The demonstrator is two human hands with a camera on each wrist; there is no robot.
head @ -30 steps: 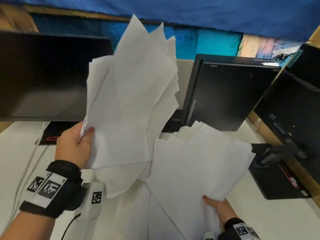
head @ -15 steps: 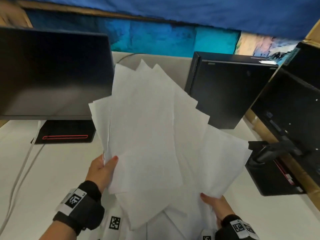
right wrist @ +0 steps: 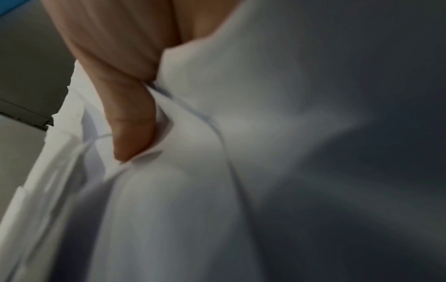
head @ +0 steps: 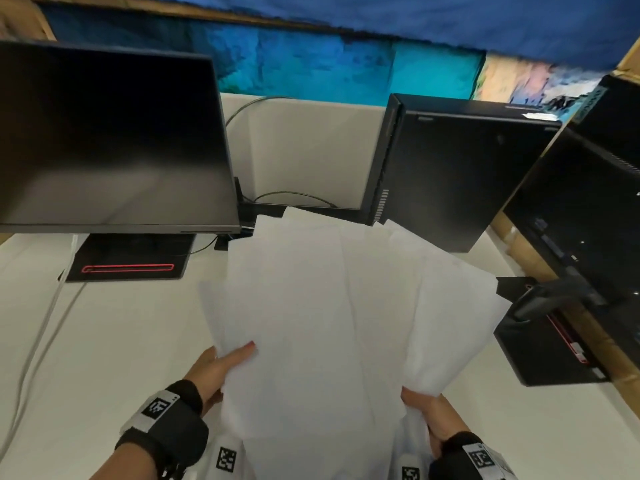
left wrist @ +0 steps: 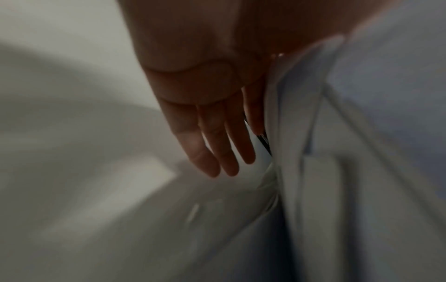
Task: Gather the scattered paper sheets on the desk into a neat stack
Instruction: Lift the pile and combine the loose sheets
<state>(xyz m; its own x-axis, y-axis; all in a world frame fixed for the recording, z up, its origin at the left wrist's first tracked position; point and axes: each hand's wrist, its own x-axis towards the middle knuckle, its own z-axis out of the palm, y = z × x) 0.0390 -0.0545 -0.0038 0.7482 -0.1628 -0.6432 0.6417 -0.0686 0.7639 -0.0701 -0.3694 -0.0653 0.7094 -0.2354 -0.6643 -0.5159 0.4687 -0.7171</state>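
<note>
A loose fan of white paper sheets (head: 329, 306) spreads over the middle of the white desk (head: 104, 358), corners pointing several ways. My left hand (head: 221, 365) grips the fan's left edge, thumb on top of the sheets. In the left wrist view its fingers (left wrist: 212, 145) run straight along the sheet edges (left wrist: 284, 133). My right hand (head: 429, 414) holds the lower right corner. The right wrist view shows its thumb (right wrist: 132, 129) pressed into the bent sheets (right wrist: 217, 171). The lower sheets run out of view at the bottom.
A dark monitor (head: 104, 133) on a black base (head: 128, 261) stands back left. A black computer tower (head: 450, 174) stands behind the papers. A second monitor (head: 588, 220) and its base (head: 540, 344) crowd the right edge. A white cable (head: 45, 323) trails down the left.
My left hand has brought its raised bunch down and rightward onto the bunch in my right hand. The two bunches now overlap as one fan low over the desk.
</note>
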